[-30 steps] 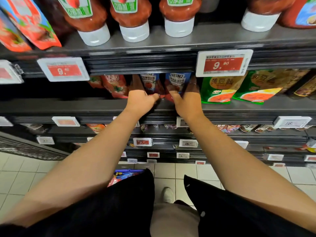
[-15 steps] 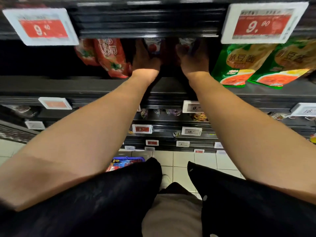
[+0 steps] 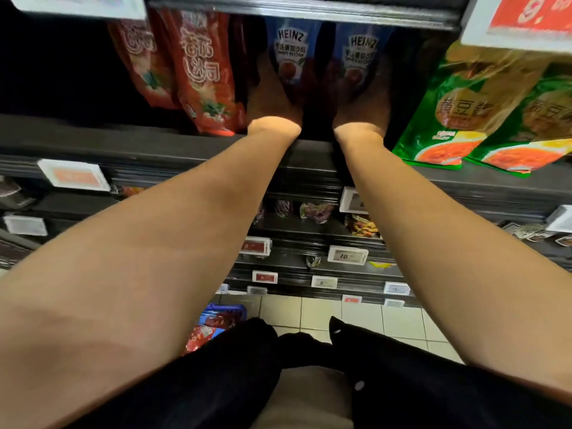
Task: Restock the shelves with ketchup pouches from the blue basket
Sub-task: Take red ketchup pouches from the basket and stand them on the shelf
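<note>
Both hands reach deep into the shelf (image 3: 154,140). The left hand (image 3: 269,97) and right hand (image 3: 365,100) each sit at the base of a Heinz ketchup pouch (image 3: 291,54), with a second pouch (image 3: 360,57) beside it; shadow hides the fingers, so the grip cannot be determined. Pouches are judged soft, pliable and slippery: hold low at both side edges. The blue basket (image 3: 223,314) lies far below the grip, on the floor

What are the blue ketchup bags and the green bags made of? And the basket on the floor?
The blue ketchup bags look like soft, glossy plastic film: they bend and shine. The green bags look the same, with a crinkled sheen. The basket seems to be hard blue plastic, though little of it shows.
</note>
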`<action>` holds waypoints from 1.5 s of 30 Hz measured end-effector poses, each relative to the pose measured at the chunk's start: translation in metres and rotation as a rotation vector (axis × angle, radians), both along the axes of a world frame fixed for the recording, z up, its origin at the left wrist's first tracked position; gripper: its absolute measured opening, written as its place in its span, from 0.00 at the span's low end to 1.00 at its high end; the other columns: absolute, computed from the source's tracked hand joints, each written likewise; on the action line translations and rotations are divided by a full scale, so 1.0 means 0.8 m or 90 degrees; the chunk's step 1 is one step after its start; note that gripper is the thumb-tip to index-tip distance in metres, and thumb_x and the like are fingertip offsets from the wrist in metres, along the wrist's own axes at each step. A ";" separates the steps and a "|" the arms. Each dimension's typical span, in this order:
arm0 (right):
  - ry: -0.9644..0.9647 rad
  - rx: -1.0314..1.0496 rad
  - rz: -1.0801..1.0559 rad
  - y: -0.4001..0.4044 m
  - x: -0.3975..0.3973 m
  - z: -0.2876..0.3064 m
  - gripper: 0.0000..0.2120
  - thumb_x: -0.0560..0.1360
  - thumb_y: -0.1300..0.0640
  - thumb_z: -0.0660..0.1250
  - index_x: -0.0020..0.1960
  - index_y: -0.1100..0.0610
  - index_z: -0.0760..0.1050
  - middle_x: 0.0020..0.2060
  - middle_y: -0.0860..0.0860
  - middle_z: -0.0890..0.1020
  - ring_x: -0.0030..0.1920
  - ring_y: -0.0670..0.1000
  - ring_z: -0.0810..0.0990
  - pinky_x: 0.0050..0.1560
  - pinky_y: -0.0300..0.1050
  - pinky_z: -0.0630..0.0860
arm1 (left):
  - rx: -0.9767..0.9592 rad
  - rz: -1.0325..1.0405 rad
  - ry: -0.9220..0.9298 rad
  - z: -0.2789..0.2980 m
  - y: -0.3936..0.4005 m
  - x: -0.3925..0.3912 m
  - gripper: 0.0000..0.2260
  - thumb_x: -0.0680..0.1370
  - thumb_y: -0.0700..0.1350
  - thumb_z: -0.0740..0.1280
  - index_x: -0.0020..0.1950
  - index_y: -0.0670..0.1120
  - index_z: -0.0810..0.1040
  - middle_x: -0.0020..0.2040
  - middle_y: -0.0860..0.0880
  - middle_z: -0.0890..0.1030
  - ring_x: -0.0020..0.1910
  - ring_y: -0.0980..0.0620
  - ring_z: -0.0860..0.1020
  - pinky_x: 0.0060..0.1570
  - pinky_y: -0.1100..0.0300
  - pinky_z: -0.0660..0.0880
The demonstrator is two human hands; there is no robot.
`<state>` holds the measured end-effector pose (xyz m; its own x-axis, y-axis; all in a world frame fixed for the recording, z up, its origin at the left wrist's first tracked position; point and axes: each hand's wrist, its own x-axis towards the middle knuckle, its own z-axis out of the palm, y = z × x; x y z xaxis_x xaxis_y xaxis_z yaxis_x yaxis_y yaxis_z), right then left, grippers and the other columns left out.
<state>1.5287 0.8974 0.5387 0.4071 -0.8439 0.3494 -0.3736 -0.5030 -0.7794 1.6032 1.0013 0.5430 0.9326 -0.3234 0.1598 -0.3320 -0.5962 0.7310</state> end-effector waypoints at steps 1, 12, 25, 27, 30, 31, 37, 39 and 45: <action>0.003 0.001 -0.006 -0.001 0.003 0.001 0.28 0.83 0.50 0.60 0.79 0.58 0.60 0.75 0.56 0.69 0.75 0.55 0.67 0.73 0.42 0.61 | 0.013 0.002 -0.003 0.000 -0.002 0.003 0.39 0.78 0.51 0.69 0.82 0.46 0.49 0.77 0.39 0.66 0.74 0.38 0.68 0.71 0.52 0.64; 0.020 0.035 -0.045 0.002 0.010 0.001 0.32 0.82 0.47 0.62 0.81 0.57 0.56 0.75 0.58 0.70 0.73 0.59 0.70 0.69 0.46 0.66 | 0.053 0.059 -0.021 0.002 -0.012 0.010 0.34 0.80 0.49 0.68 0.80 0.43 0.55 0.72 0.39 0.73 0.70 0.39 0.72 0.67 0.52 0.67; 0.183 0.062 -0.017 0.017 -0.006 0.013 0.34 0.81 0.51 0.63 0.80 0.63 0.53 0.74 0.62 0.68 0.74 0.61 0.67 0.72 0.49 0.63 | 0.222 0.001 -0.054 0.016 0.002 -0.026 0.34 0.83 0.52 0.62 0.81 0.37 0.51 0.79 0.35 0.57 0.78 0.36 0.58 0.76 0.49 0.53; 0.192 0.075 -0.002 0.023 -0.017 0.016 0.33 0.80 0.52 0.64 0.79 0.63 0.56 0.70 0.62 0.73 0.70 0.61 0.73 0.69 0.49 0.70 | 0.241 -0.039 -0.057 0.015 0.010 -0.046 0.34 0.83 0.51 0.62 0.81 0.38 0.50 0.79 0.34 0.55 0.77 0.34 0.57 0.76 0.46 0.54; 0.189 0.045 0.016 0.042 -0.042 0.016 0.33 0.77 0.56 0.66 0.78 0.63 0.59 0.70 0.62 0.72 0.69 0.61 0.73 0.69 0.45 0.67 | 0.021 -0.028 0.019 0.007 0.035 -0.075 0.32 0.76 0.42 0.70 0.77 0.40 0.61 0.71 0.36 0.67 0.69 0.38 0.68 0.64 0.65 0.67; 0.175 0.048 0.029 0.050 -0.052 0.015 0.33 0.76 0.57 0.67 0.77 0.62 0.60 0.71 0.62 0.71 0.69 0.61 0.71 0.68 0.42 0.65 | -0.027 -0.021 0.015 0.005 0.047 -0.086 0.27 0.75 0.40 0.70 0.72 0.41 0.68 0.64 0.41 0.72 0.64 0.41 0.73 0.55 0.71 0.67; 0.184 -0.007 0.080 0.089 -0.106 0.010 0.22 0.73 0.58 0.68 0.66 0.56 0.74 0.57 0.58 0.77 0.60 0.60 0.73 0.61 0.48 0.69 | -0.178 -0.232 -0.039 -0.015 0.154 -0.127 0.20 0.74 0.34 0.70 0.62 0.50 0.75 0.55 0.53 0.78 0.54 0.55 0.78 0.55 0.67 0.76; 0.159 -0.019 0.107 0.101 -0.124 0.007 0.19 0.72 0.59 0.68 0.64 0.56 0.75 0.57 0.55 0.77 0.61 0.57 0.72 0.62 0.42 0.66 | -0.175 -0.238 -0.005 -0.033 0.199 -0.125 0.17 0.75 0.38 0.69 0.60 0.55 0.75 0.53 0.57 0.79 0.55 0.53 0.79 0.54 0.65 0.76; 0.084 -0.107 0.119 0.174 -0.169 -0.020 0.16 0.71 0.65 0.68 0.58 0.58 0.76 0.54 0.54 0.77 0.58 0.54 0.71 0.62 0.29 0.59 | 0.022 -0.144 0.288 -0.127 0.342 -0.084 0.12 0.78 0.41 0.70 0.53 0.59 0.78 0.49 0.55 0.82 0.50 0.55 0.81 0.55 0.59 0.77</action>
